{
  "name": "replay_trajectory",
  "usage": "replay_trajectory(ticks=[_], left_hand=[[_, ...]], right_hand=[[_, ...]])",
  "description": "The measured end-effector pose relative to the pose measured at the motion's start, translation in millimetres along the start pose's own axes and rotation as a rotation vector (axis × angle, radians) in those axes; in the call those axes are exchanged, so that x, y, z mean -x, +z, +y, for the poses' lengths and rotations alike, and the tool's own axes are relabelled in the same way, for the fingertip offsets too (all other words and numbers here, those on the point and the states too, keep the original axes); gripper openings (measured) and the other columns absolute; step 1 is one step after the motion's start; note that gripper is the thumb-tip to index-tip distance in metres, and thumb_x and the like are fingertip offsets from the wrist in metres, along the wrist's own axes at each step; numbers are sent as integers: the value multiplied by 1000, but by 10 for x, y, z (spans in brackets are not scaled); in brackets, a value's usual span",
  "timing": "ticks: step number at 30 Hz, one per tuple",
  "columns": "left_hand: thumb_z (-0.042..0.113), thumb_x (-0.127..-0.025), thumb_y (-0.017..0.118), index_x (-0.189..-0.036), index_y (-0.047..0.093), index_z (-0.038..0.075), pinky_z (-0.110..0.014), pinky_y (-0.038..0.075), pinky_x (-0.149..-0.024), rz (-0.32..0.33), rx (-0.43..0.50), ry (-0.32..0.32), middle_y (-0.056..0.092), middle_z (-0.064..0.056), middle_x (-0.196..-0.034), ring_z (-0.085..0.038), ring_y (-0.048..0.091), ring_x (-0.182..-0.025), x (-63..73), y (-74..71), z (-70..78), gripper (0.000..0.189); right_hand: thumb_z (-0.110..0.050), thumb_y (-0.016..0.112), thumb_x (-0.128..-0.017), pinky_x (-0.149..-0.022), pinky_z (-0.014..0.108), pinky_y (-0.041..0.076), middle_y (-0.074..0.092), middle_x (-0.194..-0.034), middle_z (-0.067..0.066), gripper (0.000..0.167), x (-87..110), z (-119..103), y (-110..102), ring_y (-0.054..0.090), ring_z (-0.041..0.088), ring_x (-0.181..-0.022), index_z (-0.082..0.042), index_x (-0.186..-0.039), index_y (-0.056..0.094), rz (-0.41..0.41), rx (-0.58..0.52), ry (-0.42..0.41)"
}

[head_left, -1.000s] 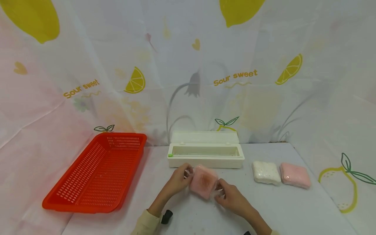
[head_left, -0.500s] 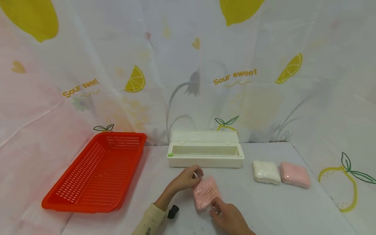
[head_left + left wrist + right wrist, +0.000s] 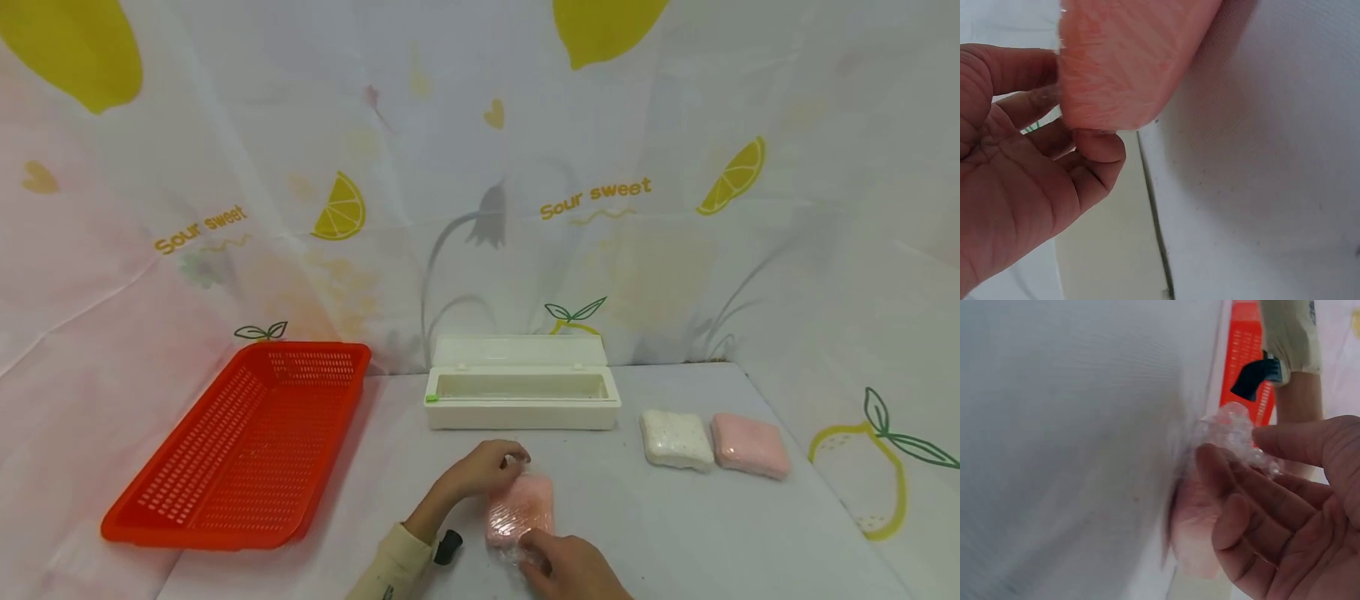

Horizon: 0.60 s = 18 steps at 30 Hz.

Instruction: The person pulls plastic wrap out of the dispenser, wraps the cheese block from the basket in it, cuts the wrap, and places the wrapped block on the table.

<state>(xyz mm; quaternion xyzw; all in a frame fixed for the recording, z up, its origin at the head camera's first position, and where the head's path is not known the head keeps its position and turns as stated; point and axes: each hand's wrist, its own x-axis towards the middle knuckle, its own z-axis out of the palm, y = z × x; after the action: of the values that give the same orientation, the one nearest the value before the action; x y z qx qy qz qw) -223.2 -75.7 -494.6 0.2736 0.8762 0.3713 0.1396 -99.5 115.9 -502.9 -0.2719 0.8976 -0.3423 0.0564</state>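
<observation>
A pink block (image 3: 519, 508) in shiny clear plastic wrap is between my two hands over the white table. My left hand (image 3: 483, 468) is at its far end, fingers curled at the wrapped edge; the left wrist view has the block (image 3: 1129, 62) with a fingertip pressed to its corner. At the near end my right hand (image 3: 566, 567) pinches a loose, bunched end of the plastic wrap (image 3: 1235, 434) between thumb and fingers. In the right wrist view, the fingers partly hide the block (image 3: 1196, 531).
Behind the hands stands a long white box (image 3: 522, 417) with its lid raised. To the left is a red perforated basket (image 3: 315, 500). On the right lie a white wrapped block (image 3: 677, 439) and another pink wrapped block (image 3: 750, 446) side by side. A printed cloth (image 3: 450, 125) hangs behind.
The pink block has come nearer to me and turned, its lengthwise side now pointing toward me. My right hand has moved down and left to its near end; the left hand shifted to the far end.
</observation>
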Motion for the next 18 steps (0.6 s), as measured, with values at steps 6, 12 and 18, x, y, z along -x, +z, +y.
replay_trajectory(ticks=[6, 12, 18], left_hand=[[8, -94, 61, -123, 62, 4, -33, 50, -83, 120, -99, 25, 56, -9, -127, -22, 56, -104, 189, -31, 68, 29], [9, -94, 65, -116, 63, 8, -27, 50, -78, 190, -158, 29, 57, 1, -112, -14, 56, -96, 513, -75, 264, 22], [11, -87, 76, -100, 64, 17, -16, 46, -69, 35, -275, 156, 56, 13, -92, 1, 51, -80, 861, -39, 408, 19]], right_hand=[[-20, 71, -89, -63, 26, 50, 65, -86, -17, 25, -15, -7, -80, 52, -5, -70, -15, -113, 69, -133, 28, -18], [-2, 70, -83, -58, 21, 44, 58, -81, -16, 26, 18, -46, -172, 45, -3, -64, -16, -105, 69, -72, 76, -97], [1, 79, -73, -59, 16, 43, 60, -90, -13, 40, 6, 4, -190, 50, -2, -71, -18, -106, 68, 112, 196, -291]])
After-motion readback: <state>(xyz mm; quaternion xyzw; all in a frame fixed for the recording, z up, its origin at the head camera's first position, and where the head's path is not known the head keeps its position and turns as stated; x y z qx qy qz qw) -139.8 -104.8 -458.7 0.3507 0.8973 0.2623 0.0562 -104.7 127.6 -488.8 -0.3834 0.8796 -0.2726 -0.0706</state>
